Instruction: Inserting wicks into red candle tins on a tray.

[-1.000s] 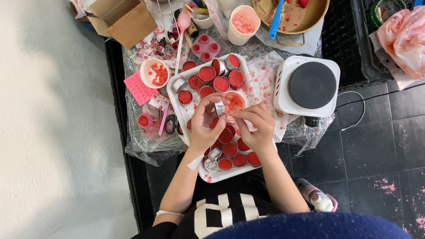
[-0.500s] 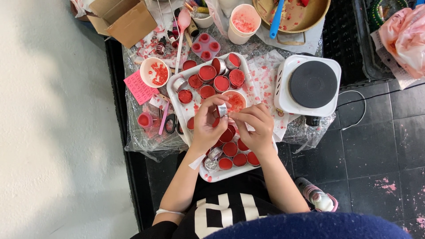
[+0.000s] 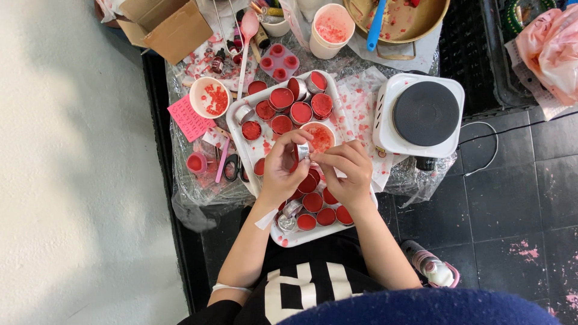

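Fingers of both the left hand (image 3: pixel 282 171) and right hand (image 3: pixel 349 171) are pinching a small silver tin (image 3: pixel 303 150) above the white tray (image 3: pixel 241 141); keeping it level is avoiding smears.

head cam | from above, facing straight down | mid-range | white tray (image 3: pixel 241 139) centred

**Hidden under the hands and cut by the edges**

The left hand (image 3: pixel 280 171) and right hand (image 3: pixel 346 171) cover the middle of the white tray (image 3: pixel 241 141), hiding several red-filled tins (image 3: pixel 313 201). The small silver tin (image 3: pixel 303 150) pinched between the fingers shows only partly. The brass bowl (image 3: pixel 433 21) and pink bag (image 3: pixel 551 48) are cut off at the picture's top and right edges.
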